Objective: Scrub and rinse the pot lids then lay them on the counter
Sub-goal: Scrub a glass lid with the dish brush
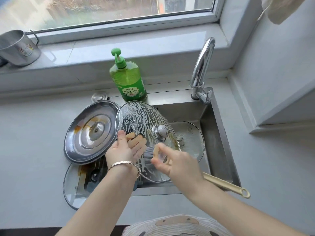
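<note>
Holding the soapy glass lid (144,126) tilted over the left side of the sink (219,133), with its knob (161,131) facing up and white suds streaking the glass. Gripping the lid's left rim with the left hand (119,149), keeping the thumb (121,135) on top of the glass and the fingers (138,141) spread underneath, showing through it. Wearing a bracelet (124,163) on that wrist.

Pressing a brush (226,184) against the near half of the lid with the right hand (177,164), curling the fingers round the cream handle and letting its end stick out past the wrist, over the sink's near right corner. Probably scrubbing, judging by the blur over that hand and the bristles.

Leaving a brown-stained steel lid (90,132) lying on the table (34,150) just left of the sink, close beside the soapy lid's rim. Leaving a second glass lid (71,193) partly under the steel one, reaching over the sink's edge. Leaving a third glass lid (190,138) down in the basin, beyond the right hand.

Keeping a green soap bottle (129,79) and a curved tap (202,65) standing at the back of the sink.
</note>
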